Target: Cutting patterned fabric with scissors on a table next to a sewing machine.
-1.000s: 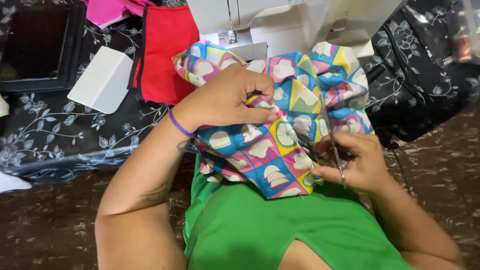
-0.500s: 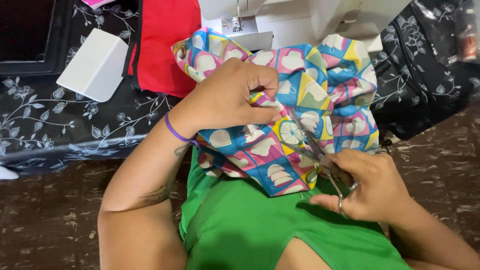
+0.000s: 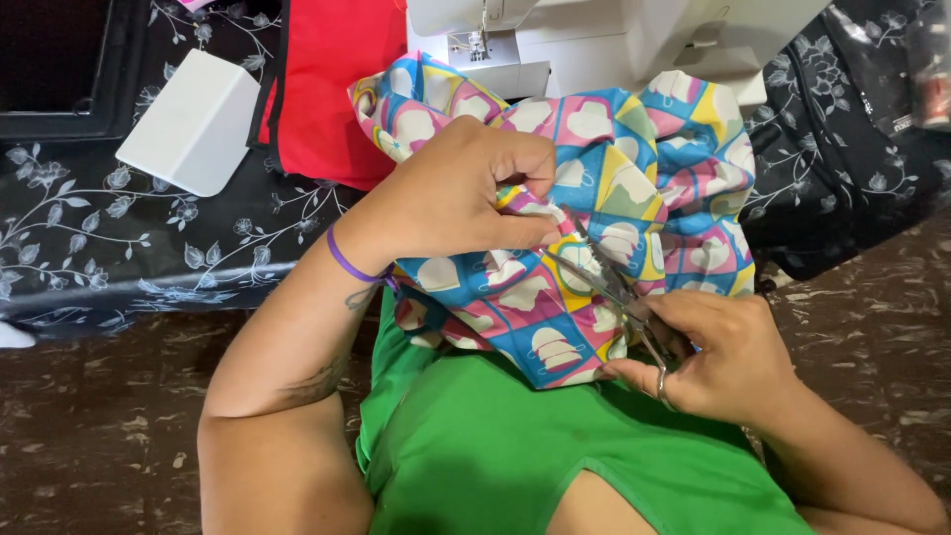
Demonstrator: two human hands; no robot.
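A bright patchwork fabric (image 3: 634, 188) with white shapes on blue, pink and yellow squares hangs from the sewing machine (image 3: 594, 40) down onto my lap. My left hand (image 3: 456, 193), with a purple band at the wrist, pinches a fold of this fabric near its middle. My right hand (image 3: 713, 352) grips a pair of metal scissors (image 3: 609, 282). Their blades point up and left, with the tips close to my left thumb and the pinched fold.
A white box-shaped piece (image 3: 193, 119) and a red cloth (image 3: 332, 89) lie on the black floral table cover (image 3: 119, 248). A dark tray (image 3: 50, 59) sits at the far left. Brown patterned floor (image 3: 99, 436) lies below, and my green shirt (image 3: 515, 456) fills the foreground.
My right hand has come down and to the right with the scissors, and the blades now reach toward the fold. My left hand keeps its pinch on the fabric.
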